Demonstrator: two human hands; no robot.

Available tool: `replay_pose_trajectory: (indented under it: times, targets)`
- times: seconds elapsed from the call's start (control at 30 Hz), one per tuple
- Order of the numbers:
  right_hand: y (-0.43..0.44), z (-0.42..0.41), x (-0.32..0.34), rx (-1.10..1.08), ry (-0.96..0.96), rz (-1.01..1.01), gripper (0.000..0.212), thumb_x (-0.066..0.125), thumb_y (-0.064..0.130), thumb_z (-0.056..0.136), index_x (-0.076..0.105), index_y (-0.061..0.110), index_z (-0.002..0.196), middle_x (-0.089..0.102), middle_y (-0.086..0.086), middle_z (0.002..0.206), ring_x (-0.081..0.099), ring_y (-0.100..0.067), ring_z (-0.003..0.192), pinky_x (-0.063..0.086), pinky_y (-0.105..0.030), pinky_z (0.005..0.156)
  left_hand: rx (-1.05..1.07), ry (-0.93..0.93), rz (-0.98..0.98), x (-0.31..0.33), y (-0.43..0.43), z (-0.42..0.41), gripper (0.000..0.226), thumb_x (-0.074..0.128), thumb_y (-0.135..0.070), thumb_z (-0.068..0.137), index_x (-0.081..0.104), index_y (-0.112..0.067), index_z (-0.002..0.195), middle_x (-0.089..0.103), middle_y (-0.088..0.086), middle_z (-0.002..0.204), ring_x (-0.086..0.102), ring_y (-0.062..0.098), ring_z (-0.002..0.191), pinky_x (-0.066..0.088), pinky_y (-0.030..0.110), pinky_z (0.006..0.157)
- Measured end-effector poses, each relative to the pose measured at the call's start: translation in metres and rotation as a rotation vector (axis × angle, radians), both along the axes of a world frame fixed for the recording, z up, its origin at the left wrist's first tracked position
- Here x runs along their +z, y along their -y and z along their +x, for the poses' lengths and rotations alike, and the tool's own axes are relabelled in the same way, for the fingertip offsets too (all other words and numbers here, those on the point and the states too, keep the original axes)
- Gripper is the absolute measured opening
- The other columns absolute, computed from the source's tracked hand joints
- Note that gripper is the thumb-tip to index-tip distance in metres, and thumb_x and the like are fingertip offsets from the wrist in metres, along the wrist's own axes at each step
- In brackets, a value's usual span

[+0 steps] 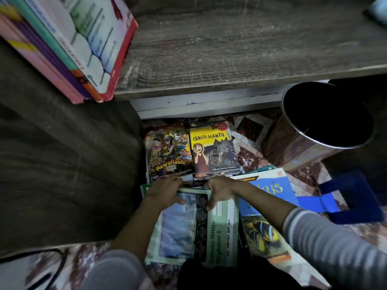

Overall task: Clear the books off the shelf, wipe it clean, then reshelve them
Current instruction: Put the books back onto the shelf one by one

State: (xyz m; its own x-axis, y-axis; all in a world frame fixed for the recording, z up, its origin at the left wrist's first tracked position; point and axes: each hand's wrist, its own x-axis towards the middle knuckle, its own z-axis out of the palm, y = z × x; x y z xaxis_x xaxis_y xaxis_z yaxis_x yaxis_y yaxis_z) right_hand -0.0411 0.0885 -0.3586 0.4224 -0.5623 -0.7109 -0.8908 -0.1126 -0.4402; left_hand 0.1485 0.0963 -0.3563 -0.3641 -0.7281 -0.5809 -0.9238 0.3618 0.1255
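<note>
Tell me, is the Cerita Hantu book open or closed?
Closed: the Cerita Hantu book lies flat, front cover facing up, no inside pages showing.

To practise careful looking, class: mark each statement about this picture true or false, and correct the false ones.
1. Both the left hand and the right hand hold the top edge of the green Bahasa Melayu book. True.
2. The Cerita Hantu book lies to the left of the Newsflash! book. False: it lies to its right, and the two sit side by side.
3. The bin stands on the floor to the right of the books. True.
4. The stack of books lies at the right end of the wooden shelf. False: it lies at the left end.
</note>
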Motion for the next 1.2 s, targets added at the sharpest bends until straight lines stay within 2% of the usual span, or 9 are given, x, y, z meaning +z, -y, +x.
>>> replay_pose_trajectory:
  times: [0.07,0.2,0.47,0.6,0.87,0.93,1.03,1.1,1.2]
  targets:
    - [-0.006,-0.002,0.011,-0.009,0.030,-0.016,0.066,0.080,0.033,0.072,0.056,0.004,0.126,0.057,-0.010,0.106,0.052,-0.020,0.098,0.035,-0.022,0.062,0.021,-0.015,0.049,0.016,-0.002,0.002,0.063,0.065,-0.046,0.083,0.049,-0.013,0.134,0.051,0.009,0.129,0.051,0.028,0.115,0.042,0.033,0.086]
    - [-0.020,-0.003,0.040,-0.009,0.081,-0.066,0.072,0.079,0.031,0.073,0.049,0.006,0.134,0.056,-0.013,0.131,0.053,-0.027,0.116,0.039,-0.025,0.081,0.044,-0.032,0.134,0.057,-0.007,0.002,0.049,0.071,-0.043,0.080,0.063,-0.010,0.114,0.064,0.008,0.113,0.060,0.027,0.102,0.048,0.035,0.079]
    - [-0.038,-0.020,0.122,-0.014,0.176,-0.208,0.038,0.080,0.028,0.072,0.069,0.015,0.106,0.068,0.002,0.103,0.057,-0.013,0.090,0.038,-0.022,0.074,0.075,-0.054,-0.062,0.142,-0.021,-0.007,0.042,0.072,-0.055,0.071,0.065,-0.017,0.089,0.063,0.001,0.089,0.059,0.021,0.091,0.041,0.029,0.068]
    - [-0.045,-0.037,0.172,-0.004,0.157,-0.346,0.027,0.081,0.029,0.072,0.070,0.019,0.094,0.065,0.005,0.076,0.056,-0.009,0.070,0.037,-0.021,0.058,0.106,-0.134,-0.181,0.185,-0.028,-0.014,0.049,0.071,-0.063,0.067,0.070,-0.021,0.093,0.069,0.002,0.096,0.061,0.023,0.092,0.040,0.030,0.065]
    - [-0.066,-0.074,0.258,-0.121,0.240,-0.572,0.018,0.084,0.029,0.065,0.069,0.029,0.076,0.072,0.004,0.077,0.062,-0.005,0.073,0.046,-0.021,0.066,-0.124,0.042,-0.687,0.284,-0.046,-0.048,0.060,0.055,-0.070,0.076,0.060,-0.027,0.117,0.064,0.005,0.117,0.056,0.025,0.112,0.039,0.033,0.085]
    - [-0.070,-0.087,0.272,-0.207,0.335,-0.580,0.019,0.085,0.024,0.066,0.067,0.029,0.071,0.074,0.001,0.080,0.061,-0.002,0.071,0.050,-0.024,0.070,-0.209,-0.001,-0.976,0.299,-0.049,-0.054,0.066,0.055,-0.071,0.073,0.056,-0.027,0.124,0.060,-0.001,0.125,0.051,0.021,0.120,0.029,0.041,0.102]
    - [-0.078,-0.109,0.291,-0.396,0.535,-0.565,0.017,0.084,0.014,0.067,0.071,0.013,0.077,0.074,-0.006,0.081,0.063,-0.007,0.070,0.051,-0.029,0.071,-0.186,-0.264,-1.344,0.312,-0.048,-0.064,0.083,0.069,-0.063,0.066,0.050,-0.020,0.134,0.051,0.003,0.138,0.044,0.022,0.130,0.025,0.054,0.106]
    - [-0.081,-0.117,0.294,-0.501,0.671,-0.543,0.017,0.080,0.006,0.069,0.069,0.002,0.081,0.071,-0.005,0.076,0.062,-0.010,0.068,0.049,-0.025,0.066,-0.106,-0.353,-1.432,0.309,-0.050,-0.071,0.095,0.075,-0.052,0.065,0.035,-0.018,0.144,0.032,0.006,0.151,0.029,0.023,0.139,0.024,0.057,0.107]
    - [-0.084,-0.118,0.290,-0.656,0.845,-0.528,0.014,0.075,-0.004,0.072,0.070,0.003,0.082,0.072,-0.002,0.075,0.065,-0.010,0.065,0.051,-0.020,0.061,0.070,-0.430,-1.406,0.297,-0.053,-0.077,0.112,0.073,-0.043,0.071,-0.003,-0.026,0.151,-0.015,0.001,0.157,-0.009,0.022,0.145,0.002,0.057,0.110]
